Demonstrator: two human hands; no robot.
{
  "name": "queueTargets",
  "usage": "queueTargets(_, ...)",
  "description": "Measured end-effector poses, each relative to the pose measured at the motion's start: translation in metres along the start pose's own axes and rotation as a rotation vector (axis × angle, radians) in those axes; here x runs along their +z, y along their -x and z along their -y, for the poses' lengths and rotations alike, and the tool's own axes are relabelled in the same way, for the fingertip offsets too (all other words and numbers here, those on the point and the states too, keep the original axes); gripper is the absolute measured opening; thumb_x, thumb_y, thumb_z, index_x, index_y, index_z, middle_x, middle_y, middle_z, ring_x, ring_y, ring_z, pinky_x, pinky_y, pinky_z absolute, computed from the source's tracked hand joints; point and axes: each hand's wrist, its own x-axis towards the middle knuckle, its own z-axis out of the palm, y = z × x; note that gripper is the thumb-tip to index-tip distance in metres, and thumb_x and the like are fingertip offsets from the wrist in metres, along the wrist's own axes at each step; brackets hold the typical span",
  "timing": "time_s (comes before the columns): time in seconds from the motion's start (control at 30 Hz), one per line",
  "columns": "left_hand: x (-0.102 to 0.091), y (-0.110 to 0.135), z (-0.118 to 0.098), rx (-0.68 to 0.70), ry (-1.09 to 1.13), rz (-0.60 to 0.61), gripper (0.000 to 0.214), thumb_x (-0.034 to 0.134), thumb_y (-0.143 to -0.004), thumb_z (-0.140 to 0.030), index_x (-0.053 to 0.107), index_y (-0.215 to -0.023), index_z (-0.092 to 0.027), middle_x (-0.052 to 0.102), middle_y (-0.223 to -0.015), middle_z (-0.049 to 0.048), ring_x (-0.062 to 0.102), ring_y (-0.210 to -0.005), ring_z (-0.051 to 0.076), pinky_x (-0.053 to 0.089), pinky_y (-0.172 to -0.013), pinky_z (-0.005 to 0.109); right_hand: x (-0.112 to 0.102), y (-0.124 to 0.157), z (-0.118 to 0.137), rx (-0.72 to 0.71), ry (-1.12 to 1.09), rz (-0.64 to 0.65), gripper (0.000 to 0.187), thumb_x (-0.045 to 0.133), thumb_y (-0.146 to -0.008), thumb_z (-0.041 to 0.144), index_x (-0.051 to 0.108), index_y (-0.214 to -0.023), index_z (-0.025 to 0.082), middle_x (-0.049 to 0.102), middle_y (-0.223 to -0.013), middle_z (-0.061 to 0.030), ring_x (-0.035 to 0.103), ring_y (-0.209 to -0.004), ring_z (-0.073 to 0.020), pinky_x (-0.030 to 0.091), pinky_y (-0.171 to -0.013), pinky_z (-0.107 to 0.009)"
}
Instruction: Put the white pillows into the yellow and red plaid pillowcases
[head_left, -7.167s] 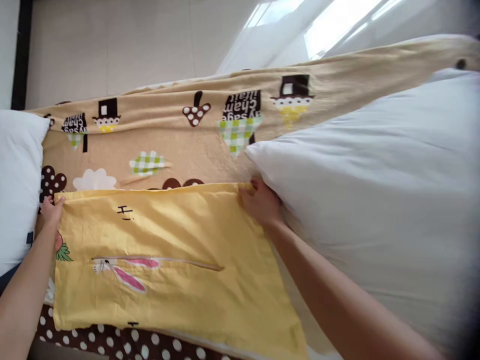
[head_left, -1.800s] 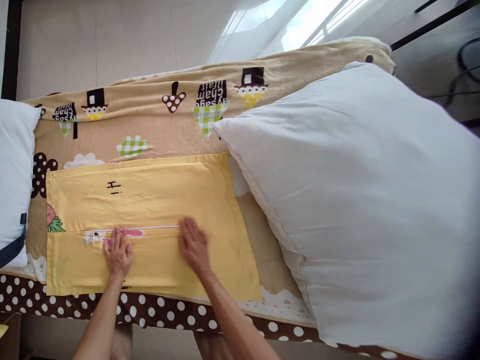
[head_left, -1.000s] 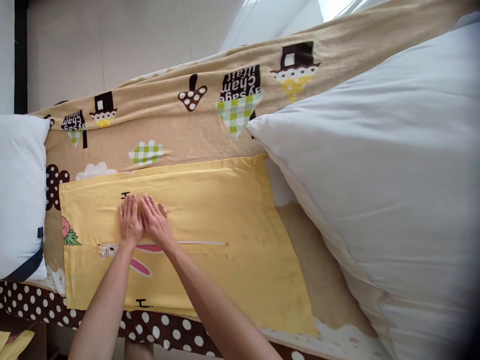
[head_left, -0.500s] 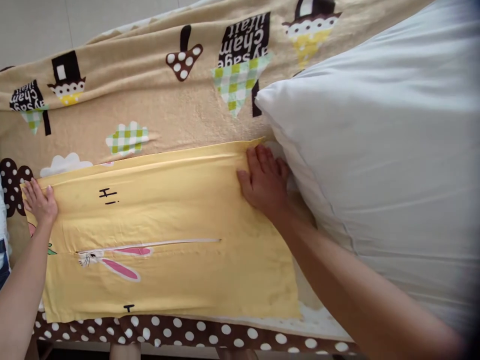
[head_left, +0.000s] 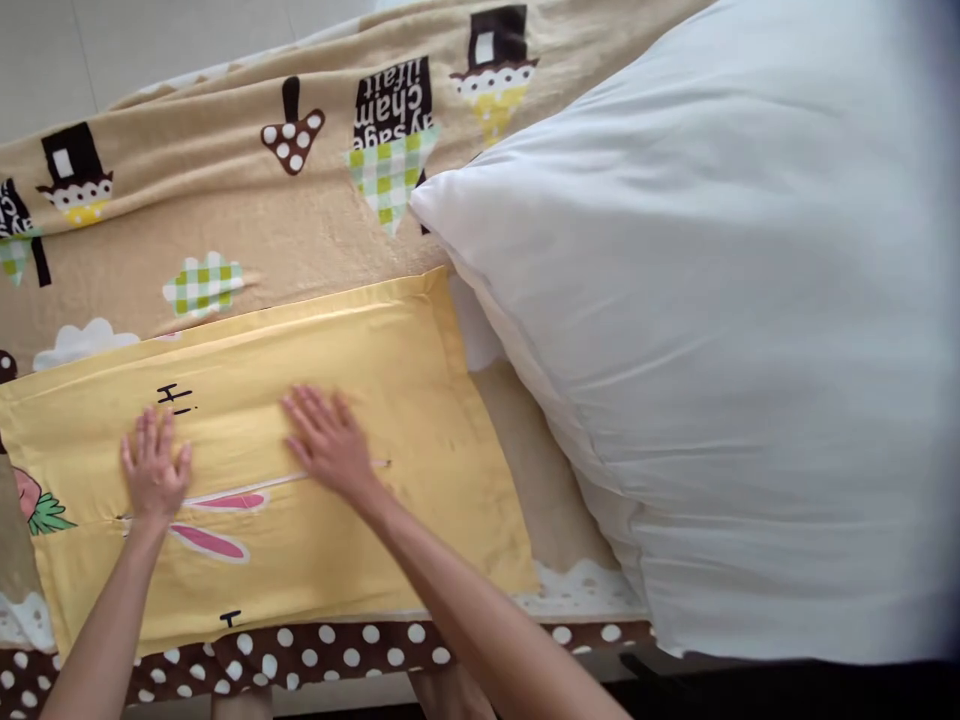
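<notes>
A yellow pillowcase (head_left: 420,380) lies flat, printed with rabbit ears, a carrot and the word "Hi". A white zipper (head_left: 285,482) runs across its middle. My left hand (head_left: 156,465) rests palm down on the cloth, just below the "Hi", fingers spread. Farther right, my right hand (head_left: 328,440) also lies flat on it, above the zipper, slightly blurred, and covers part of the zipper line. Neither hand holds anything. Under the pillowcase is a beige blanket (head_left: 300,240) with hat, mushroom and tree prints.
A large white pillow (head_left: 712,330) fills the right side, its corner close to the pillowcase's upper right corner. A brown polka-dot border (head_left: 352,650) hangs along the near edge. Pale floor (head_left: 150,50) shows at the top left.
Both hands have moved inward from the pillowcase's left and right edges to its middle. Its right edge now lies uncovered. The view has shifted to the right.
</notes>
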Motion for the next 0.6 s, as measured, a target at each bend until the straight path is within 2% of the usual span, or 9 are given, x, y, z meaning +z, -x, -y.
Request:
queueTargets(0.1, -0.020, -0.001, 0.053, -0.214, -0.028, -0.084, 0.064, 0.037, -0.095, -0.049, 0.031, -0.152, -0.019, 0.026, -0.160, 0.0148, 0.023, -0.148, 0.029, 0.012, -0.120, 0.054, -0.022, 0.025, -0.075, 0.173, 0.116, -0.092, 0.059, 0.039, -0.100, 0.039, 0.025, -0.155, 0.023, 0.038, -0.154, -0.0102, 0.033, -0.144, -0.0226, 0.019, -0.117, -0.045)
queueTargets(0.17, -0.034, 0.004, 0.080, -0.352, -0.038, -0.116, 0.066, 0.034, -0.095, -0.050, 0.032, -0.151, -0.016, 0.027, -0.158, 0.0188, 0.025, -0.147, 0.031, 0.016, -0.118, 0.055, -0.036, 0.044, -0.113, 0.276, 0.157, -0.131, 0.056, 0.038, -0.100, 0.039, 0.029, -0.153, 0.021, 0.043, -0.152, -0.0123, 0.038, -0.141, -0.0230, 0.023, -0.115, -0.044)
queueTargets(0.23, -0.043, 0.012, 0.090, -0.421, -0.029, -0.131, 0.067, 0.033, -0.096, -0.050, 0.032, -0.151, -0.012, 0.030, -0.156, 0.0222, 0.028, -0.146, 0.032, 0.020, -0.117, 0.056, -0.045, 0.059, -0.130, 0.373, 0.174, -0.160, 0.055, 0.036, -0.100, 0.040, 0.033, -0.151, 0.020, 0.046, -0.149, -0.0144, 0.042, -0.138, -0.0252, 0.025, -0.113, -0.047)
queueTargets(0.27, -0.045, 0.017, 0.088, -0.403, -0.014, -0.128, 0.066, 0.033, -0.096, -0.049, 0.032, -0.151, -0.011, 0.032, -0.155, 0.0229, 0.029, -0.146, 0.032, 0.021, -0.116, 0.055, -0.048, 0.064, -0.129, 0.419, 0.178, -0.177, 0.055, 0.036, -0.100, 0.039, 0.034, -0.151, 0.019, 0.047, -0.148, -0.0159, 0.042, -0.138, -0.0269, 0.025, -0.113, -0.050)
queueTargets(0.3, -0.045, 0.022, 0.081, -0.338, 0.009, -0.109, 0.065, 0.034, -0.096, -0.047, 0.032, -0.151, -0.011, 0.035, -0.154, 0.0225, 0.031, -0.145, 0.031, 0.022, -0.117, 0.053, -0.049, 0.068, -0.122, 0.455, 0.175, -0.192, 0.055, 0.035, -0.100, 0.038, 0.034, -0.151, 0.018, 0.046, -0.148, -0.0173, 0.042, -0.138, -0.0287, 0.025, -0.112, -0.052)
queueTargets(0.37, -0.040, 0.035, 0.056, -0.094, 0.059, -0.019, 0.061, 0.036, -0.097, -0.042, 0.032, -0.151, -0.016, 0.041, -0.152, 0.0181, 0.035, -0.144, 0.026, 0.023, -0.118, 0.047, -0.046, 0.071, -0.089, 0.428, 0.132, -0.194, 0.055, 0.034, -0.100, 0.033, 0.031, -0.152, 0.016, 0.043, -0.150, -0.0187, 0.039, -0.140, -0.0297, 0.025, -0.112, -0.053)
queueTargets(0.47, -0.025, 0.049, 0.007, 0.284, 0.075, 0.150, 0.057, 0.042, -0.095, -0.039, 0.034, -0.151, -0.025, 0.041, -0.153, 0.0108, 0.034, -0.144, 0.021, 0.019, -0.120, 0.041, -0.032, 0.071, -0.013, 0.114, -0.035, -0.065, 0.055, 0.034, -0.099, 0.025, 0.029, -0.153, 0.020, 0.045, -0.150, -0.0120, 0.038, -0.141, -0.0223, 0.026, -0.114, -0.044)
queueTargets(0.53, -0.014, 0.052, -0.017, 0.362, 0.029, 0.172, 0.061, 0.046, -0.093, -0.038, 0.034, -0.151, -0.025, 0.035, -0.157, 0.0103, 0.030, -0.146, 0.022, 0.012, -0.122, 0.042, -0.018, 0.070, 0.038, -0.108, -0.158, 0.060, 0.054, 0.036, -0.100, 0.031, 0.030, -0.153, 0.022, 0.045, -0.150, -0.0066, 0.035, -0.142, -0.0188, 0.027, -0.115, -0.040)
queueTargets(0.6, -0.006, 0.050, -0.029, 0.371, -0.011, 0.159, 0.063, 0.048, -0.091, -0.037, 0.034, -0.151, -0.024, 0.032, -0.158, 0.0106, 0.029, -0.147, 0.023, 0.007, -0.122, 0.043, -0.003, 0.069, 0.077, -0.171, -0.212, 0.118, 0.054, 0.036, -0.100, 0.033, 0.031, -0.152, 0.020, 0.041, -0.153, -0.0054, 0.032, -0.144, -0.0181, 0.028, -0.116, -0.040)
